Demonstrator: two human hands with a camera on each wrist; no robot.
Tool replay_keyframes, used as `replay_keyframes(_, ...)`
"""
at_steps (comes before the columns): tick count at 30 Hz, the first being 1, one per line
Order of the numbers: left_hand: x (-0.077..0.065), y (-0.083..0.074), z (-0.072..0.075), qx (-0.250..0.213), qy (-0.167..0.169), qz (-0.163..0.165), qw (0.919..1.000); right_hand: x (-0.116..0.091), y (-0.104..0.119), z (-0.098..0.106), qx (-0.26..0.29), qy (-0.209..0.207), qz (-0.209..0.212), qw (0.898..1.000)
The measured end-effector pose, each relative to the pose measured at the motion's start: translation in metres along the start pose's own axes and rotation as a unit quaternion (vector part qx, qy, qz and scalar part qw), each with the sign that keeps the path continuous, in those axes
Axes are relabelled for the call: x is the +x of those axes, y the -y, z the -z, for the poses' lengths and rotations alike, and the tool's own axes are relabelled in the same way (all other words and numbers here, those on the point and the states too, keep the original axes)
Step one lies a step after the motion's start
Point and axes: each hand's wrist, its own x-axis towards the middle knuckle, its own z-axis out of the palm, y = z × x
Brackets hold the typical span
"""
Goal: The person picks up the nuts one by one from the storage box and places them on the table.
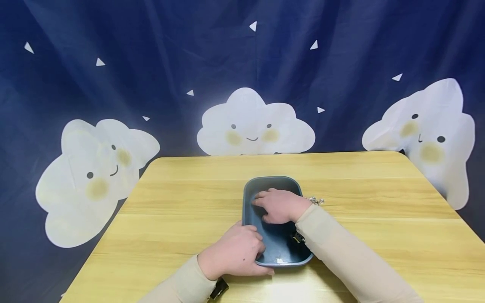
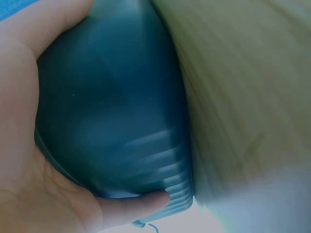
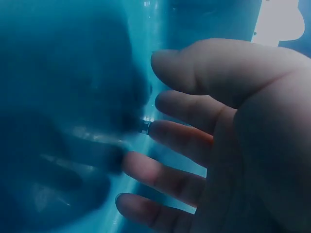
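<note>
A dark blue rectangular plastic bin (image 1: 278,244) stands on the wooden table. My left hand (image 1: 238,250) grips its near left corner, fingers over the rim and thumb along the near outer side. In the left wrist view the bin's ribbed wall (image 2: 112,107) lies against that palm. My right hand (image 1: 282,206) reaches inside the bin, palm down with fingers spread. The right wrist view shows a small shiny metal piece (image 3: 145,127) at one fingertip, on the bin's inside; the fingers are not curled round it.
A small cluster of silvery metal pieces (image 1: 316,201) lies on the table just beyond the bin's right rim, partly behind the right forearm. The wooden table (image 1: 182,189) extends around the bin. Behind its far edge hangs a dark blue curtain (image 1: 170,50) with printed clouds.
</note>
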Motion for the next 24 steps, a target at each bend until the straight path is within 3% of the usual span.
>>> replay_keyframes(6, -0.0008, 0.0003, -0.0005, 0.004, -0.009, -0.001, 1.0, 0.0007, -0.0038, -0.0028, 0.021, -0.035, 0.014, 0.999)
replay_keyframes(13, -0.0008, 0.0, -0.0004, 0.006, -0.016, -0.002, 0.9999, -0.0006, -0.0067, -0.0034, 0.024, -0.038, 0.022, 0.999)
replay_keyframes(18, -0.0003, -0.0003, -0.0004, 0.008, -0.019, -0.002, 0.9998, -0.0013, -0.0072, -0.0042, 0.044, -0.03, 0.009, 0.999)
replay_keyframes(24, -0.0005, 0.0, -0.0026, 0.006, -0.015, 0.002, 0.9999, -0.0014, -0.0063, -0.0055, 0.058, 0.008, -0.017, 0.998)
